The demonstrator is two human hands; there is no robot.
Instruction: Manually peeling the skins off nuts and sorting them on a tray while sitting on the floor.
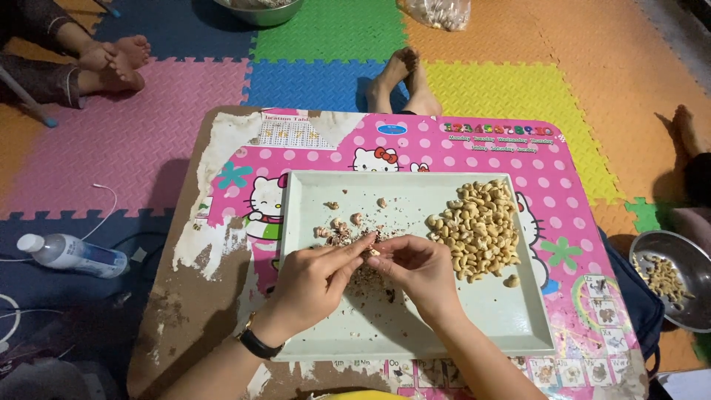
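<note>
L hand [311,285] + R hand [416,272] pinching one cashew [374,252] btwn fingertips | over pale tray [415,333] | cashew pile [478,228] just right

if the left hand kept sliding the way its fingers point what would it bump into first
The left hand points right and slightly away, fingertips already meeting the right hand over a small nut piece. Past that, probably the cashew pile.

Bright foam puzzle mats [318,33] cover the floor — pink, green, blue, orange — beneath a worn low table [200,281].
</note>
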